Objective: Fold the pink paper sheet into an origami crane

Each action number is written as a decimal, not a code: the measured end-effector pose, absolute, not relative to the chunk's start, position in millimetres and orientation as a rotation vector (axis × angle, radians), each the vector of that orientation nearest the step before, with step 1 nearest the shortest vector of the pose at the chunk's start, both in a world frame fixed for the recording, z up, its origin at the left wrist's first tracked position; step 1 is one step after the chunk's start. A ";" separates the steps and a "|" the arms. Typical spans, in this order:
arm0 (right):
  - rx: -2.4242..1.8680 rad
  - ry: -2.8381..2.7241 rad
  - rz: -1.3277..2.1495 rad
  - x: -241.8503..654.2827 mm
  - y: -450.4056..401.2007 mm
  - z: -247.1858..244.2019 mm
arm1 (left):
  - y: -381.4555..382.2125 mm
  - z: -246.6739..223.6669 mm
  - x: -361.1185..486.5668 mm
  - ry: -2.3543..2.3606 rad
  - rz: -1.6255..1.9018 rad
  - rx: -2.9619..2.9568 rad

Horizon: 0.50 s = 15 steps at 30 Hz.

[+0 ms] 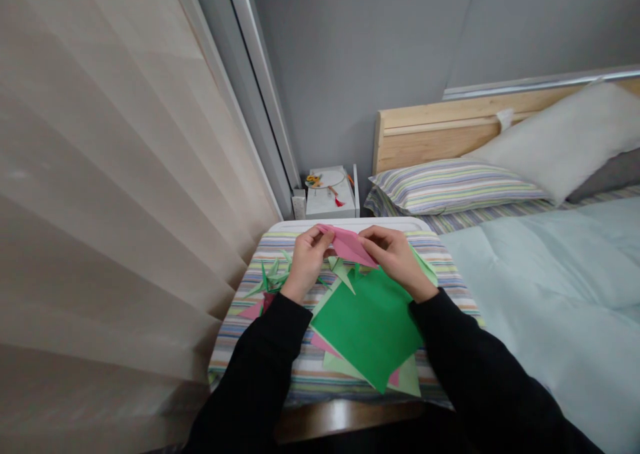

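A folded piece of pink paper (347, 245) is held up over the far part of the small table. My left hand (307, 257) pinches its left end, and my right hand (395, 257) grips its right side between thumb and fingers. Below lies a stack of square paper with a dark green sheet (370, 324) on top; light green and pink sheets stick out underneath. A light green folded paper piece (343, 272) rests at the stack's far edge. Beside my left wrist sit several green folded paper shapes (273, 277) and a pink one (251, 311).
A striped cloth (305, 377) covers the table. Beyond it stands a white bedside cabinet (325, 204) with yellow-handled scissors (313, 180) and a red tassel (337, 199). A beige curtain (125, 207) hangs at left; a bed with a pale blue cover (560, 274) is at right.
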State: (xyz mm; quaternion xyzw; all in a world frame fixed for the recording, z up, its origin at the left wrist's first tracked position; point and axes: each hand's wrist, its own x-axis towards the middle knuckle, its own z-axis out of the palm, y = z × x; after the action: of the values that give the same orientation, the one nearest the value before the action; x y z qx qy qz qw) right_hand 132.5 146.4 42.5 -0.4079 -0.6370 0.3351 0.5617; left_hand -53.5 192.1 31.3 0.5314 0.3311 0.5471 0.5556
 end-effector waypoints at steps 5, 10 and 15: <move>-0.979 -1.485 0.748 129.0 146.6 39.1 | 190.4 32.5 -53.3 0.805 1.264 1.283; -1.014 -1.396 0.633 130.6 146.6 38.7 | 191.8 32.0 -53.8 0.818 1.242 1.281; -1.003 -1.354 0.636 131.7 149.4 35.1 | 189.3 34.1 -53.1 0.787 1.174 1.328</move>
State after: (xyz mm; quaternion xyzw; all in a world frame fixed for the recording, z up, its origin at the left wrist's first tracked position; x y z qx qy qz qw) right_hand 131.7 149.4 35.1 -0.4363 -0.5892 0.2766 0.6212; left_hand -53.1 189.3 34.1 0.5646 0.3346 0.4991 0.5658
